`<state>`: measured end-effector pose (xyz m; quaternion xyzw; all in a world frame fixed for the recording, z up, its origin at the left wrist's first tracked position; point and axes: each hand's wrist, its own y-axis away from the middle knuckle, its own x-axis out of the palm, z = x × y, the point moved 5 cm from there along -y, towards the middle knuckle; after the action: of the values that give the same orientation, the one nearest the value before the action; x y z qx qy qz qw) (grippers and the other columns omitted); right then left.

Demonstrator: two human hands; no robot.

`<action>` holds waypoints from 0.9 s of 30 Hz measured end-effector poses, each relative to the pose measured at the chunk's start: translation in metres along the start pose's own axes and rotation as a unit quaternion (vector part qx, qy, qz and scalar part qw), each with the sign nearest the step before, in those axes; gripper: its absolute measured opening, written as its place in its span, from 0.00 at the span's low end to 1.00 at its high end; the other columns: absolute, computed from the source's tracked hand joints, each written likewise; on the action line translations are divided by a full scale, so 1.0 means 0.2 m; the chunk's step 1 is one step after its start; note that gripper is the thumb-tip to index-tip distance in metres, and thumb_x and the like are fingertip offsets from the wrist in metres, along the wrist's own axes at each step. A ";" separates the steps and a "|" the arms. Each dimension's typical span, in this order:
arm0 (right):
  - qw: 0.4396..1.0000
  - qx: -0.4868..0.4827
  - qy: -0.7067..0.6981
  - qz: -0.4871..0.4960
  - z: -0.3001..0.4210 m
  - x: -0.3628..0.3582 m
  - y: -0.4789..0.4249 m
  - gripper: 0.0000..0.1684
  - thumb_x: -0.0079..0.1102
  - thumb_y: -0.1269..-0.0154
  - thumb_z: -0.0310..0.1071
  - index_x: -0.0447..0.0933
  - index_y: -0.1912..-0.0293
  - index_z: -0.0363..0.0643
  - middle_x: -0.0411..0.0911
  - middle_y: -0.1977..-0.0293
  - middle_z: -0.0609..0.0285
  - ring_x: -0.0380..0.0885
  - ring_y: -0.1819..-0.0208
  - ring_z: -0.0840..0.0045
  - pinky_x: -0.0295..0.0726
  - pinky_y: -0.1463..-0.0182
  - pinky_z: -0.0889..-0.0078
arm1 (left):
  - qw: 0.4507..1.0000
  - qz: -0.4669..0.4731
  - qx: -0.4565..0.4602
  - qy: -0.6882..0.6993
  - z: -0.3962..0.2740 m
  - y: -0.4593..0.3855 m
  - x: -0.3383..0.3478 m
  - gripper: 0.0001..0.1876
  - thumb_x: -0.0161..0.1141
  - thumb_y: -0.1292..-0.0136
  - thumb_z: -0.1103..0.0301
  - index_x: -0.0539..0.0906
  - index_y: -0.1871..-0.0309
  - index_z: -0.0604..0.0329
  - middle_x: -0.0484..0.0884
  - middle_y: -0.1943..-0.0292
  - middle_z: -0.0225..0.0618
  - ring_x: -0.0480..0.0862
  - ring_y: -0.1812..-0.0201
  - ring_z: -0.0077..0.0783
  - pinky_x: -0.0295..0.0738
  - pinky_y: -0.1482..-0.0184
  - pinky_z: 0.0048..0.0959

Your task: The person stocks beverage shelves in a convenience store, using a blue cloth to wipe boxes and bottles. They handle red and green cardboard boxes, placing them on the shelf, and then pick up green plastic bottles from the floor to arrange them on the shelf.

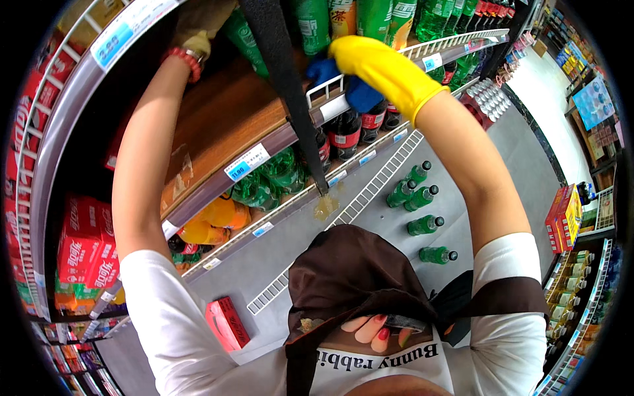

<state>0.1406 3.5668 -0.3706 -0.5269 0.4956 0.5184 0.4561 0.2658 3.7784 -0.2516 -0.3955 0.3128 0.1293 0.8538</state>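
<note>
My left hand [198,47], with a red beaded bracelet at the wrist, reaches deep into a brown shelf [228,109] at the upper left. Its fingers are blurred in shadow; whether they hold anything cannot be told. A green bottle [246,42] leans just right of it. My right hand [366,64], in a yellow rubber glove, is closed over a blue cloth [365,94] at the shelf's front edge, beside a short white wire rail [327,90]. Behind the glove stand green bottles [311,24] and an orange-labelled one [343,17]. A black upright [285,74] stands between my hands.
Several green bottles [421,198] with dark caps stand on the grey floor. A loose white wire rail [366,190] lies near a brownish wet patch [327,207]. A red carton [228,322] is at lower left. Fingers with red nails [371,332], possibly printed, show above my brown apron.
</note>
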 end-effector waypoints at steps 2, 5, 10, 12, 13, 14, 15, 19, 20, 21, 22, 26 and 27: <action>0.995 0.043 0.004 -0.088 0.03 -0.04 0.07 0.23 0.63 0.48 0.26 0.82 0.49 0.48 0.83 0.55 0.48 0.81 0.51 0.52 0.81 0.50 0.58 | 0.982 0.107 0.004 0.153 -0.06 -0.05 -0.03 0.23 0.43 0.28 0.54 0.80 0.42 0.59 0.81 0.46 0.52 0.77 0.39 0.50 0.69 0.36 0.41; 0.998 -0.040 -0.039 -0.032 0.13 0.04 0.03 0.22 0.58 0.46 0.34 0.82 0.49 0.48 0.83 0.55 0.48 0.80 0.52 0.53 0.80 0.49 0.57 | 0.926 -0.001 -0.056 0.373 -0.08 -0.06 -0.01 0.25 0.50 0.32 0.48 0.80 0.43 0.57 0.81 0.45 0.48 0.77 0.40 0.48 0.69 0.38 0.40; 0.970 -0.072 -0.230 -0.019 0.29 -0.02 0.14 0.28 0.63 0.48 0.41 0.80 0.45 0.51 0.82 0.50 0.49 0.80 0.48 0.56 0.79 0.47 0.57 | 0.803 0.065 -0.138 0.576 -0.20 -0.01 0.00 0.26 0.59 0.37 0.46 0.80 0.42 0.55 0.82 0.51 0.40 0.79 0.47 0.39 0.72 0.45 0.34; 0.985 -0.040 -0.170 -0.009 0.26 -0.02 0.08 0.25 0.65 0.48 0.42 0.81 0.48 0.49 0.82 0.52 0.50 0.80 0.49 0.56 0.79 0.48 0.58 | 0.741 0.093 -0.169 0.643 -0.24 0.04 -0.01 0.28 0.62 0.39 0.46 0.80 0.42 0.54 0.82 0.53 0.36 0.80 0.50 0.35 0.73 0.48 0.32; 0.990 -0.008 -0.138 0.003 0.23 0.00 0.05 0.23 0.65 0.49 0.42 0.82 0.51 0.47 0.83 0.54 0.50 0.80 0.51 0.56 0.79 0.49 0.59 | 0.713 0.105 -0.183 0.669 -0.28 0.07 -0.01 0.28 0.64 0.40 0.46 0.79 0.41 0.53 0.83 0.54 0.34 0.80 0.52 0.34 0.74 0.49 0.31; 0.994 0.025 -0.106 0.015 0.19 0.01 0.02 0.21 0.65 0.49 0.41 0.83 0.53 0.46 0.83 0.57 0.50 0.81 0.53 0.56 0.79 0.50 0.60 | 0.689 0.116 -0.195 0.689 -0.30 0.09 0.00 0.29 0.66 0.41 0.45 0.79 0.41 0.53 0.83 0.55 0.33 0.80 0.53 0.32 0.74 0.50 0.30; 0.995 0.025 -0.092 0.013 0.17 0.02 -0.04 0.21 0.66 0.49 0.40 0.82 0.54 0.46 0.83 0.57 0.51 0.81 0.53 0.56 0.79 0.50 0.59 | 0.670 0.124 -0.212 0.701 -0.29 0.12 -0.01 0.30 0.67 0.42 0.45 0.79 0.41 0.52 0.83 0.56 0.31 0.81 0.55 0.30 0.75 0.52 0.29; 0.941 -0.051 -0.186 -0.278 0.09 0.02 0.05 0.18 0.63 0.51 0.31 0.81 0.56 0.46 0.82 0.59 0.49 0.80 0.53 0.54 0.79 0.51 0.57 | 0.612 0.119 -0.202 0.755 -0.36 0.14 0.02 0.30 0.71 0.43 0.47 0.80 0.40 0.52 0.83 0.56 0.30 0.81 0.56 0.26 0.76 0.54 0.23; 0.898 -0.052 -0.228 -0.373 0.06 0.00 0.12 0.17 0.62 0.50 0.30 0.80 0.56 0.46 0.81 0.59 0.49 0.79 0.53 0.54 0.79 0.51 0.58 | 0.603 0.135 -0.178 0.766 -0.38 0.15 0.01 0.24 0.69 0.38 0.57 0.81 0.40 0.52 0.83 0.52 0.33 0.82 0.53 0.26 0.77 0.50 0.24; 0.846 -0.054 -0.264 -0.461 0.01 -0.01 0.21 0.17 0.61 0.50 0.29 0.80 0.56 0.45 0.80 0.59 0.48 0.79 0.52 0.53 0.79 0.50 0.58 | 0.609 0.123 -0.156 0.768 -0.46 0.15 -0.07 0.22 0.66 0.35 0.58 0.80 0.39 0.54 0.81 0.48 0.34 0.80 0.48 0.27 0.73 0.44 0.27; 0.780 -0.081 -0.314 -0.535 -0.03 -0.04 0.31 0.17 0.59 0.48 0.27 0.79 0.56 0.46 0.78 0.59 0.48 0.77 0.53 0.54 0.78 0.50 0.60 | 0.616 0.110 -0.141 0.767 -0.54 0.16 -0.17 0.21 0.63 0.32 0.60 0.79 0.38 0.55 0.80 0.45 0.35 0.78 0.44 0.28 0.70 0.38 0.30; 0.753 0.037 -0.402 -0.520 -0.25 -0.19 0.74 0.17 0.54 0.40 0.35 0.79 0.51 0.47 0.81 0.59 0.57 0.79 0.56 0.72 0.76 0.51 0.71 | 0.628 0.131 -0.137 0.755 -0.57 0.22 -0.23 0.32 0.67 0.39 0.44 0.78 0.40 0.58 0.79 0.44 0.34 0.79 0.44 0.31 0.71 0.39 0.34; 0.754 0.098 -0.404 -0.508 -0.40 -0.16 0.81 0.15 0.54 0.38 0.34 0.80 0.52 0.47 0.83 0.59 0.59 0.80 0.57 0.74 0.76 0.51 0.72 | 0.615 0.127 -0.121 0.769 -0.61 0.16 -0.19 0.35 0.68 0.42 0.40 0.79 0.41 0.58 0.80 0.45 0.34 0.79 0.45 0.31 0.72 0.41 0.34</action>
<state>-0.0113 3.4734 -0.3298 -0.3949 -0.0273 0.3241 0.8592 0.1692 3.7080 -0.3075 -0.4059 0.8835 -0.0783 0.2201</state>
